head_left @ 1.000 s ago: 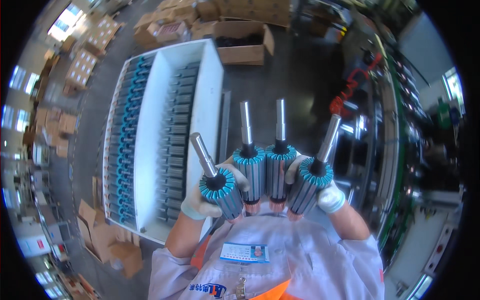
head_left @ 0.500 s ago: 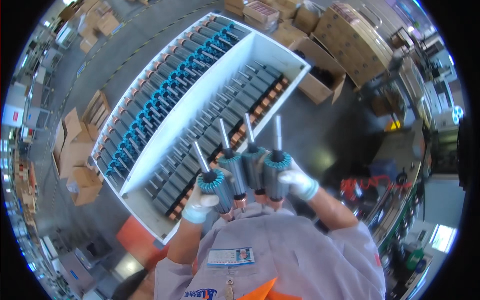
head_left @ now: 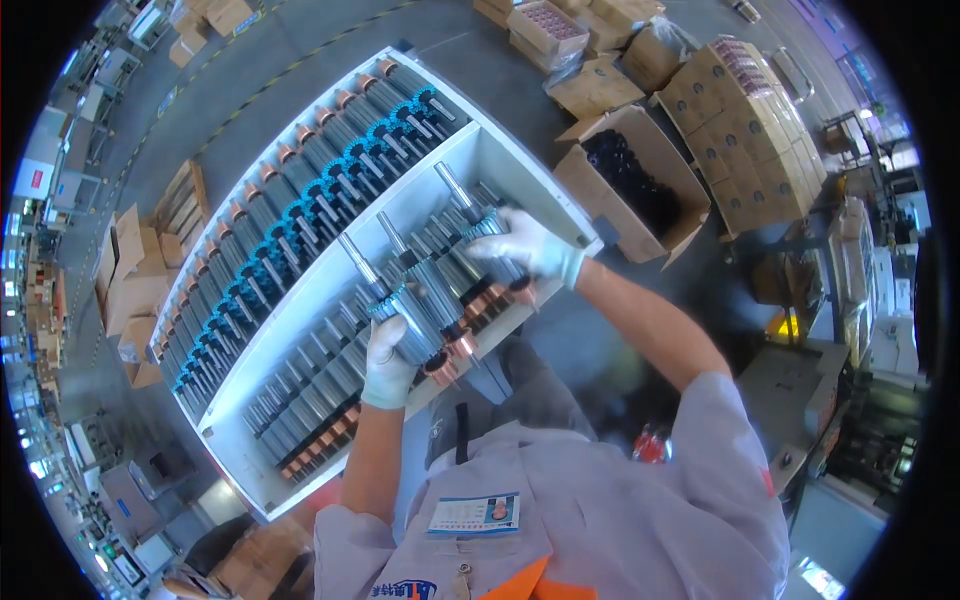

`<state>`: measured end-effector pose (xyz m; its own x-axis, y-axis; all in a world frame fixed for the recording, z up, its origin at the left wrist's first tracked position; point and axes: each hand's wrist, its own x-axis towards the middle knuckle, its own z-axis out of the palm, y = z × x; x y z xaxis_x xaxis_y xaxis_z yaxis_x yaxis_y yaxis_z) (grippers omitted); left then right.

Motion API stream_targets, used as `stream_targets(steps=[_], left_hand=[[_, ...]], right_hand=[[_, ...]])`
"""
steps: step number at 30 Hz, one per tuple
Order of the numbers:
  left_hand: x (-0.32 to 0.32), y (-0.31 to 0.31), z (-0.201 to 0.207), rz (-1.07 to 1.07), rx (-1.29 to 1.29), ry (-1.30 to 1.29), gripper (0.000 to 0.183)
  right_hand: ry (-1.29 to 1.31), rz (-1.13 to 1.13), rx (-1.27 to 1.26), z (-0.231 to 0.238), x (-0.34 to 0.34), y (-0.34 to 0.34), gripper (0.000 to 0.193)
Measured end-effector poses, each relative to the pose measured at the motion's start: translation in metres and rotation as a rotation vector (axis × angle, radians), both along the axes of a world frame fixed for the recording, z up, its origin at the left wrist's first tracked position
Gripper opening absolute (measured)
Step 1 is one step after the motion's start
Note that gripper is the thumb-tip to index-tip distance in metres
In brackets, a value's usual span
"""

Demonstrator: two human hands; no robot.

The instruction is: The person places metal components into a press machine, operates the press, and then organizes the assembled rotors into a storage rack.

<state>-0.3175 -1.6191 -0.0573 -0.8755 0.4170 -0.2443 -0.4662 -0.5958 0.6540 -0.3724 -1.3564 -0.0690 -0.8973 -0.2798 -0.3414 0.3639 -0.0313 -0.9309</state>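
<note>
Here the left hand, in a white glove, is closed around a couple of motor rotors with grey laminated bodies, steel shafts pointing up and copper ends toward the person. It holds them just over the near edge of the white divided tray. The right hand, gloved too, lies with fingers curled over another rotor inside the tray's near compartment; whether it grips firmly cannot be told. Rows of rotors with teal ends fill the tray's far compartment. Beyond the tray's right corner stands an open cardboard box of dark parts.
</note>
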Motion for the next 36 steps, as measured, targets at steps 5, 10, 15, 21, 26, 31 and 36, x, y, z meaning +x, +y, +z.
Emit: stream_targets(steps=[5,10,15,21,26,31,36], left_hand=[[-0.019,0.037,-0.004,0.067,-0.09,-0.06,0.053],[-0.034,0.042,-0.024,0.079,-0.144,-0.13,0.05],[-0.052,0.06,-0.043,0.081,-0.137,-0.198,0.045],[-0.07,0.083,-0.06,0.001,-0.025,-0.235,0.042],[-0.082,0.108,-0.074,-0.017,0.009,-0.3,0.041],[-0.076,0.123,-0.101,-0.017,-0.162,-0.488,0.033],[-0.067,0.13,-0.135,0.135,-0.463,-0.512,0.038]], right_hand=[[-0.166,0.079,0.423,-0.063,-0.061,0.036,0.081],[-0.106,0.224,0.843,-0.112,-0.076,0.043,0.105],[-0.187,0.284,0.81,-0.112,-0.072,0.048,0.091],[-0.281,0.063,0.792,-0.101,-0.06,0.045,0.075],[-0.153,0.155,1.038,-0.073,-0.057,0.034,0.073],[-0.115,0.607,1.37,-0.071,-0.075,0.034,0.064],[0.051,0.829,1.489,-0.058,-0.088,0.033,0.067]])
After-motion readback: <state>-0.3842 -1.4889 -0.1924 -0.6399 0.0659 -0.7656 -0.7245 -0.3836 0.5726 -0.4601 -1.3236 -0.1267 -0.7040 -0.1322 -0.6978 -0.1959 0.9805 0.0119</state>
